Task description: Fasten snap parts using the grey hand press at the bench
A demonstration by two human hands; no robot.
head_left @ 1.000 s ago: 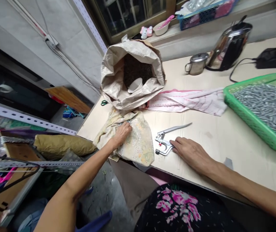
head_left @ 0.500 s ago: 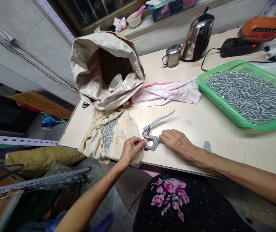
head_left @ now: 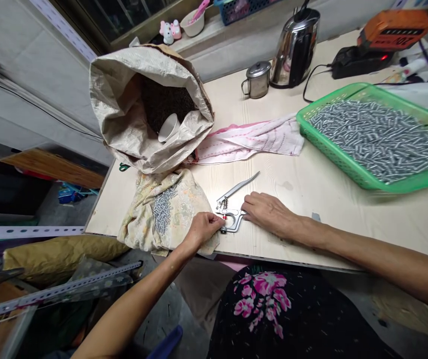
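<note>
Snap pliers (head_left: 237, 222) of grey metal lie at the table's front edge, the upper handle raised and a spring and red bit at the jaw. My right hand (head_left: 264, 212) is closed around the end of their lower handle, palm down on the table. At the jaw, my left hand (head_left: 206, 227) pinches with thumb and forefinger; what is between the fingertips is too small to make out. Left of it, small metal pins (head_left: 164, 209) lie in a heap on a floral cloth (head_left: 187, 199).
An open woven sack (head_left: 116, 119) holds dark small pieces and a white cup (head_left: 169, 128). Behind the pliers lies a pink-white towel (head_left: 255, 139). To the right stands a green basket (head_left: 343, 159) full of metal pins. Farther back are a steel mug (head_left: 258, 82) and kettle (head_left: 292, 55).
The view has shifted slightly, so most things sit a little further left. My left fingertips remain at the jaw, and my right hand keeps its hold on the pliers.
</note>
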